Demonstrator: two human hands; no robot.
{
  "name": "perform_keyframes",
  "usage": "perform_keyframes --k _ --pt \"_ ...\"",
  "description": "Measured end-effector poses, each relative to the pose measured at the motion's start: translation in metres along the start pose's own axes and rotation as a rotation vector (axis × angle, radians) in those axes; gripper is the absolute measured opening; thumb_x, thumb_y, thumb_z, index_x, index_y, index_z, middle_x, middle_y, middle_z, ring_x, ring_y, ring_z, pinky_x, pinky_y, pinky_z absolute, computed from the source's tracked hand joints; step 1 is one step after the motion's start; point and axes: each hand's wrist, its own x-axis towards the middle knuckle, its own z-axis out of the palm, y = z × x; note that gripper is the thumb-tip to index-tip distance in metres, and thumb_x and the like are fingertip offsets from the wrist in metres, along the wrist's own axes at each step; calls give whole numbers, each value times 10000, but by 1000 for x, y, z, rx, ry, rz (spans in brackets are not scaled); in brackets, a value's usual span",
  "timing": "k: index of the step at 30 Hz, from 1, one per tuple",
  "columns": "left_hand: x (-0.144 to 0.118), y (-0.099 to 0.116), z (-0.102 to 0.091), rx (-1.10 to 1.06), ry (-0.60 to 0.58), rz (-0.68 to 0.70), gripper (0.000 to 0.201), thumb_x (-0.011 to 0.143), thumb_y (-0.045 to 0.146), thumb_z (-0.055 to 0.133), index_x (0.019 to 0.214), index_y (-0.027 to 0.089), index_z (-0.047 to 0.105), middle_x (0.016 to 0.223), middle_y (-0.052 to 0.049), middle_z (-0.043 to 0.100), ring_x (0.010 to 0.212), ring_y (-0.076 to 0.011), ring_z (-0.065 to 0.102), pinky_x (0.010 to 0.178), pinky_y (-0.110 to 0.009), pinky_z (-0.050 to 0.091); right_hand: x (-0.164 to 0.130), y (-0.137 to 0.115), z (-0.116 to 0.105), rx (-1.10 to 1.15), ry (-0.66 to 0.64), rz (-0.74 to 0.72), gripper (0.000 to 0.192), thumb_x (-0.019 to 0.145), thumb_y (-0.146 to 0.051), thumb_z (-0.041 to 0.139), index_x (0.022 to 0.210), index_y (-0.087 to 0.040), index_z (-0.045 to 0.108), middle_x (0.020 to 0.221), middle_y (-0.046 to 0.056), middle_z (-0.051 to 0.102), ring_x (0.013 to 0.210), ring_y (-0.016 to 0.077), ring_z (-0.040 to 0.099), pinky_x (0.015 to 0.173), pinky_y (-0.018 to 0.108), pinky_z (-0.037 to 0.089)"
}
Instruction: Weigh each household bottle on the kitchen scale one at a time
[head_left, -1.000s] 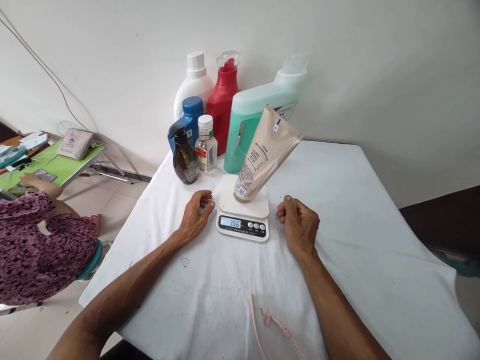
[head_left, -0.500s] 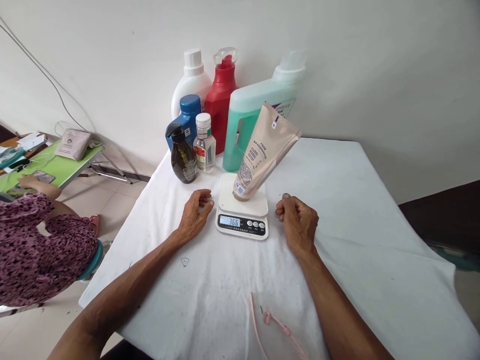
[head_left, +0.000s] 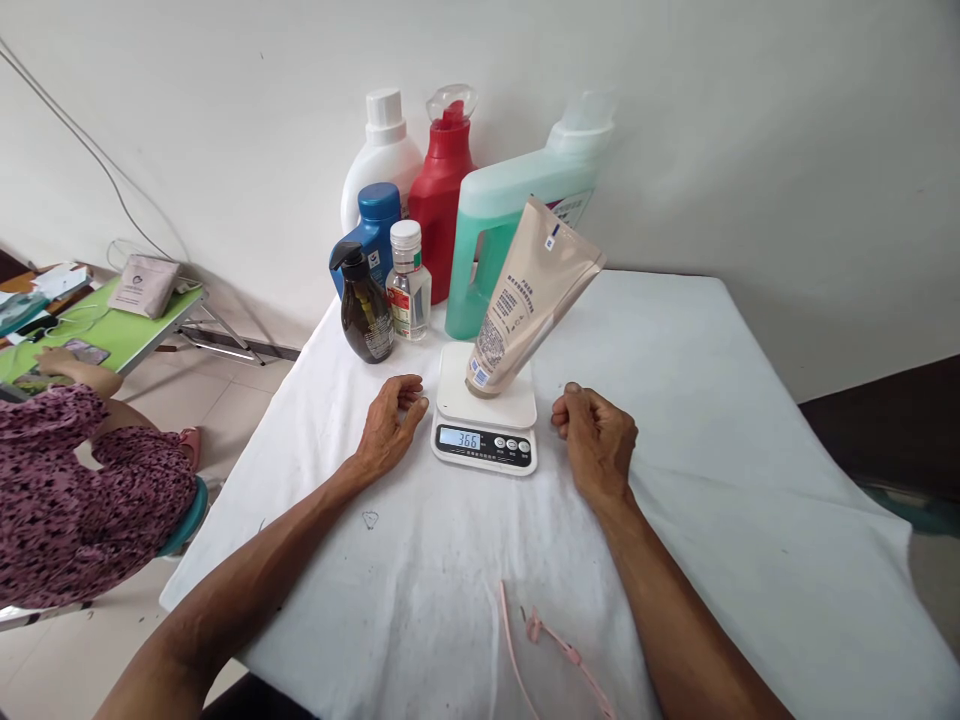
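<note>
Your left hand (head_left: 386,425) rests just left of the scale (head_left: 487,412), fingers loosely bent, a gap by the thumb, nothing in it. Over on the right, your right hand (head_left: 598,440) is drawn narrow into a loose fist, thumb on top; no held thing shows, though you can't see inside the palm from here.

Between them, on the scale's plate, stands the beige tube (head_left: 529,305), cap down, its flat end up and slanting right; how far it truly tilts, you can't tell. The display (head_left: 460,439) reads 366, and neither hand touches tube or scale, so this looks like the hands-off reading step. Any lift from here seems to call for a steady grip low on the tube, kept off the buttons (head_left: 512,444).

Behind it, it's crowded! The green bottle (head_left: 499,195) is right in back of the tube, limiting a reach from the far side. To the left cluster the dark pump bottle (head_left: 367,320), clear bottle (head_left: 410,295), blue bottle (head_left: 375,235), white bottle (head_left: 382,165) and red bottle (head_left: 441,200). Nearer you, a pink cord (head_left: 574,656) lies on the worktop (head_left: 712,420), out of the way. Far left, another person (head_left: 142,500) sits by a green table (head_left: 142,335).
</note>
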Motion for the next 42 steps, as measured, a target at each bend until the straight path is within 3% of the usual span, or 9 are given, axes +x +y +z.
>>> perform_keyframes --k 23,26,29,32,35,37,42 --pt "0 0 0 4 -5 -5 256 1005 323 595 1228 197 607 1223 -123 732 1052 -221 705 950 -411 592 -2 0 2 39 -4 26 580 957 -718 538 649 -232 608 595 8 594 557 161 544 582 305 438" --pt "0 0 0 -1 6 -4 243 1004 322 601 1216 206 614 1199 -114 738 1031 -218 710 936 -404 599 -4 -4 -1 98 63 16 503 923 -716 611 800 -229 632 747 22 658 654 181 607 627 314 492" --pt "-1 -1 0 -21 15 -10 250 997 336 609 1211 207 622 1170 -109 741 1001 -216 711 919 -400 604 -2 -23 -10 161 137 -95 508 860 -685 735 1061 -229 637 1037 79 724 955 244 697 845 385 563" --pt "-2 -3 1 -53 22 -23 280 989 369 608 1215 204 625 1151 -105 739 983 -217 706 911 -406 605 2 -52 -14 188 -10 -225 693 774 -657 840 1268 -245 581 1331 134 690 1242 304 656 1060 491 516" --pt "-3 -2 2 -68 18 -55 306 983 402 601 1214 202 626 1162 -110 737 992 -224 701 882 -404 603 2 -80 -1 147 -225 -282 847 674 -615 921 1342 -263 538 1448 137 644 1332 332 615 1131 533 470" --pt "-3 -2 1 -65 13 -80 327 981 427 598 1214 199 629 1171 -114 739 987 -228 699 860 -403 601 1 -91 15 123 -291 -245 819 675 -572 925 1320 -248 539 1349 129 695 1241 326 659 1079 511 509" --pt "-3 0 1 -61 10 -107 382 968 483 583 1215 196 636 1162 -117 746 985 -248 709 762 -385 591 2 -96 46 58 -182 -110 600 706 -507 853 1169 -241 578 1149 109 746 1071 340 677 966 512 556"
